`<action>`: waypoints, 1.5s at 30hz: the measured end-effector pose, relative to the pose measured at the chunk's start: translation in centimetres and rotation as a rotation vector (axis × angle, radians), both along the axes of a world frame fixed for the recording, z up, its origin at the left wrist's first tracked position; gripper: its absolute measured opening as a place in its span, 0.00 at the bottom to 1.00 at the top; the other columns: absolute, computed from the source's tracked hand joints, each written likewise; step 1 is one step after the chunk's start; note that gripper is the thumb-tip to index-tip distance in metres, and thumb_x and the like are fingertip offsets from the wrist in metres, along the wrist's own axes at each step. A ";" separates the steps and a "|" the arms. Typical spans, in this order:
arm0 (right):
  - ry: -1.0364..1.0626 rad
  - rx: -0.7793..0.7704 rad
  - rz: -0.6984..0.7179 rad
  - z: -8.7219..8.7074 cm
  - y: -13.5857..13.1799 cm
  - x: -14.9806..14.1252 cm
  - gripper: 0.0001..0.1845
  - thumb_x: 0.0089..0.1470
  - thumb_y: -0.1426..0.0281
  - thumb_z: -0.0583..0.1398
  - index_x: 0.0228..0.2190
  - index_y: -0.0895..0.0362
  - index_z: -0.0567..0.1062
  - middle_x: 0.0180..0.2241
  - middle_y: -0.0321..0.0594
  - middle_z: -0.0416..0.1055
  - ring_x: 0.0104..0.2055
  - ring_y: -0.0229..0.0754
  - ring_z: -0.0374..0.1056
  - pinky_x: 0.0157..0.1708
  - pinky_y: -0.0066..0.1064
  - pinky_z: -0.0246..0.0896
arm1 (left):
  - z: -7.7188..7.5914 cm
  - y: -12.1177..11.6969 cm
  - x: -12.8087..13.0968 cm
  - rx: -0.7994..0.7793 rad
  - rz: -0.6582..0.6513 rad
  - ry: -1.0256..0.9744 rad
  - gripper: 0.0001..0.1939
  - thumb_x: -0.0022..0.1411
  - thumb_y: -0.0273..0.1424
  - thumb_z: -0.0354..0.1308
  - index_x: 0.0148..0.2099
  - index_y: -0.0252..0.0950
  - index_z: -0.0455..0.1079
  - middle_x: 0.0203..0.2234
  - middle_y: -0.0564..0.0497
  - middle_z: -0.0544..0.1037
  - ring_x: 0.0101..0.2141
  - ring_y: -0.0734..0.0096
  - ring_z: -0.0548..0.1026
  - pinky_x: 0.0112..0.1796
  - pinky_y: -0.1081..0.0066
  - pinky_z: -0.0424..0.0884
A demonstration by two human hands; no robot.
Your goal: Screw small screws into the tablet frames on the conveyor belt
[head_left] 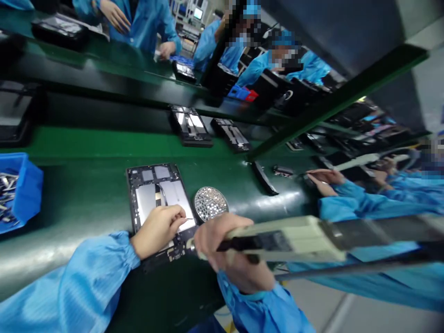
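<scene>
An opened tablet (161, 192) lies on the green bench, its inner parts, silver panels and a ribbon cable showing. My left hand (161, 229) rests over its lower half, fingers pinched on a thin dark piece with a fine tip; its kind cannot be made out. My right hand (225, 249) is wrapped round a cream electric screwdriver (294, 238), blurred by motion. The screwdriver's nose is close to the tablet's lower right corner; whether it touches is unclear. Just beyond my right hand sits a round screw plate (210, 203) dotted with holes or screws.
At left stands a blue bin (26, 189) of small metal parts. Two opened tablets (190, 126) (231, 134) lie farther back. A curved black strip (264, 179) is to the right, near a co-worker's hands (326, 179). A green post (333, 104) slants overhead.
</scene>
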State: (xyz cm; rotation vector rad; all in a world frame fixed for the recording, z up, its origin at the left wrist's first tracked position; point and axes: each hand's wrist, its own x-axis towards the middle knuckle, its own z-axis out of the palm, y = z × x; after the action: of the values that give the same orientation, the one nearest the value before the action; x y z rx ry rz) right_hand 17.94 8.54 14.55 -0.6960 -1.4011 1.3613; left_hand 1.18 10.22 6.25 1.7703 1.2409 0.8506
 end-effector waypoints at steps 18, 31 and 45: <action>0.056 -0.028 -0.619 -4.7 7.8 3.5 0.16 0.51 0.58 0.71 0.24 0.52 0.73 0.15 0.29 0.62 0.15 0.36 0.58 0.18 0.35 0.56 | 2.5 2.3 -5.5 0.126 0.621 -0.120 0.11 0.60 0.42 0.68 0.41 0.43 0.82 0.32 0.54 0.85 0.29 0.69 0.82 0.31 0.74 0.78; 0.021 -0.058 -0.562 -3.8 7.6 3.2 0.19 0.46 0.57 0.74 0.22 0.54 0.74 0.13 0.28 0.63 0.15 0.36 0.61 0.19 0.31 0.60 | 0.8 6.7 -10.0 -0.011 0.863 -0.220 0.10 0.53 0.36 0.70 0.36 0.37 0.77 0.26 0.56 0.79 0.23 0.77 0.69 0.27 0.74 0.70; 0.103 0.049 -0.462 0.9 8.0 0.5 0.10 0.45 0.62 0.70 0.25 0.55 0.80 0.11 0.28 0.58 0.14 0.35 0.56 0.17 0.32 0.59 | -0.6 7.9 -12.2 -0.201 0.633 -0.131 0.09 0.56 0.33 0.66 0.27 0.34 0.74 0.24 0.51 0.76 0.25 0.72 0.72 0.31 0.72 0.69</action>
State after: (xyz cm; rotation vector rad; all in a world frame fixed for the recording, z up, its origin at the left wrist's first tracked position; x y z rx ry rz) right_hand 18.43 16.54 15.44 -0.8429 -1.1009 0.9802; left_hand -11.06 18.17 5.67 1.1446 1.7610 1.1204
